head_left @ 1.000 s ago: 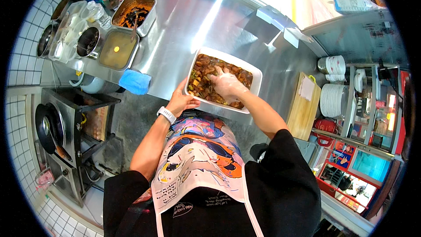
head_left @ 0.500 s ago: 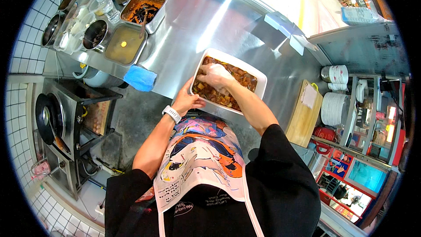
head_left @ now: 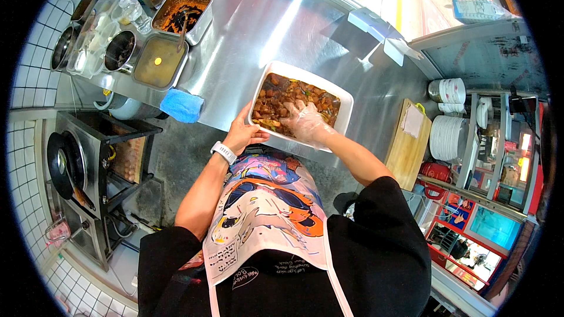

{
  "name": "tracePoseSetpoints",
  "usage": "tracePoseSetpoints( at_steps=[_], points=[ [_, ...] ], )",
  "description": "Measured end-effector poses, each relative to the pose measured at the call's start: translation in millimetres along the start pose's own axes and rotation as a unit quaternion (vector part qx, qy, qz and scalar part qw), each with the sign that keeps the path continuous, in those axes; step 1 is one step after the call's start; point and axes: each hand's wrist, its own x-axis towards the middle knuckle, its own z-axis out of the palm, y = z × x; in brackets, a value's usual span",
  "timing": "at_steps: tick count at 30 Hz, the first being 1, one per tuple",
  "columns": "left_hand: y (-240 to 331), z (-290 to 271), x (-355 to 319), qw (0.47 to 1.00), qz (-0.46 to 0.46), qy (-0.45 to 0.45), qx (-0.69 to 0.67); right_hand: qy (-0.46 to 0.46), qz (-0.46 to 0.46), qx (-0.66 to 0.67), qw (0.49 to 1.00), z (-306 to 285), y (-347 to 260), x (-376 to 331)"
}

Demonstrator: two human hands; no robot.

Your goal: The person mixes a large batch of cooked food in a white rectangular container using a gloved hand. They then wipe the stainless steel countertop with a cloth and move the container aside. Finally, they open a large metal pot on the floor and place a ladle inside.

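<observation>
A white rectangular tray (head_left: 346, 105) sits near the counter's front edge, filled with brown, sauce-coated chunks of meat (head_left: 282, 91) and a few green and yellow pieces. My left hand (head_left: 242, 133) grips the tray's near left corner, thumb along the outer wall, fingers curled below the rim. A clear plastic glove covers my right hand (head_left: 308, 122). It is down in the meat at the tray's near side, its fingers spread and the tips touching the chunks. No piece is visibly held in it.
On the steel counter's left stand a pan of red-brown sauce (head_left: 200, 14), a pan of yellowish liquid (head_left: 138, 73) and a blue cloth (head_left: 182, 105). A wooden cutting board (head_left: 402, 152) and stacked white plates (head_left: 447, 138) are at right. A wok (head_left: 61, 161) is far left.
My right hand has drawn from the tray's left part toward its near right side, and its fingers have spread. My left hand keeps hold of the corner.
</observation>
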Motion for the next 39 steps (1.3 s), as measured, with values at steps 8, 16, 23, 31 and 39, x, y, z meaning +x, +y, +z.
tracePoseSetpoints(
  at_steps=[8, 16, 23, 31, 39],
  points=[
    [4, -1, -2, 1.000, -0.009, -0.008, 0.011, -0.023, 0.059, 0.027, 0.998, -19, 6, 45],
    [2, -1, -1, 1.000, -0.003, -0.016, 0.015, 0.143, 0.144, 0.361, 0.910, -45, 18, 77],
    [-1, -2, 0, 1.000, 0.014, -0.004, 0.019, -0.031, 0.118, 0.279, 0.953, -59, -20, 72],
    [-1, -4, 5, 0.999, 0.013, -0.006, 0.035, -0.057, -0.001, 0.126, 0.990, -36, -23, 64],
    [1, -2, 7, 0.999, 0.009, -0.001, 0.051, 0.001, -0.048, -0.006, 0.999, -44, -3, 3]
  ],
)
